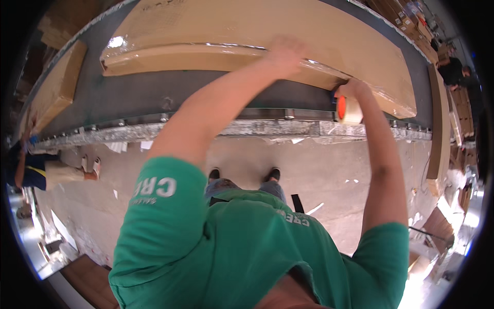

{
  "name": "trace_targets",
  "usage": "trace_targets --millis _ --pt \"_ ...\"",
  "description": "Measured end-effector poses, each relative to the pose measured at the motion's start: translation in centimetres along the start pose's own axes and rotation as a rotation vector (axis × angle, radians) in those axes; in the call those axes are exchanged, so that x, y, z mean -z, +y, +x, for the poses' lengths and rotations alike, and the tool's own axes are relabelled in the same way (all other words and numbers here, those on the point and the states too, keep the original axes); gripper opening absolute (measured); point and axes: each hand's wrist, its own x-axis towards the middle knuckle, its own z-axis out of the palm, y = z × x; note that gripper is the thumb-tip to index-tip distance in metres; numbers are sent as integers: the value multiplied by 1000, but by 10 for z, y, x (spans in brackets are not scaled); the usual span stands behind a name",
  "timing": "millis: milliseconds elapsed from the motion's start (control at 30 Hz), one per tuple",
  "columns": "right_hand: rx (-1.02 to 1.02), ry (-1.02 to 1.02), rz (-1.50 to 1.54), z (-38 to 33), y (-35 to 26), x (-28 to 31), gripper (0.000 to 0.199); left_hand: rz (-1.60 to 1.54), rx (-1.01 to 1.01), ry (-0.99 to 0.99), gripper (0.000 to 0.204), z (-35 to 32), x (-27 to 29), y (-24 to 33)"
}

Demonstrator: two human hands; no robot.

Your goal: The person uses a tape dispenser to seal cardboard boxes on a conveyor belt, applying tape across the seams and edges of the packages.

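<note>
A long brown cardboard carton lies on a dark conveyor belt, with shiny clear tape along its near top edge. My left hand rests on the carton at the taped edge; its fingers are smeared by motion. Near the carton's right end, my right hand is closed around a tape dispenser, whose handle is mostly hidden. The dispenser carries a roll of clear tape with an orange core, hanging over the conveyor's near rail.
Another carton sits on the belt at the left, with a person beside it. A metal rail edges the conveyor. At right, a long upright carton stands near another person. Paper scraps litter the floor.
</note>
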Motion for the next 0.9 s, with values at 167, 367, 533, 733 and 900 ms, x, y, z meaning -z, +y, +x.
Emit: trace_targets --millis 167,367,533,733,900 --pt "125 94 -301 -7 -11 3 37 72 2 89 72 -66 24 -95" --pt "-63 -174 516 -38 56 -31 37 41 -25 329 57 -80 0 -68" --pt "213 -206 310 -125 12 33 39 -88 -66 320 51 -85 11 -92" --pt "444 459 449 -87 -172 153 57 -242 -47 470 37 -99 17 -112" --pt "259 446 273 -80 -183 45 62 -256 -77 517 28 -86 7 -104"
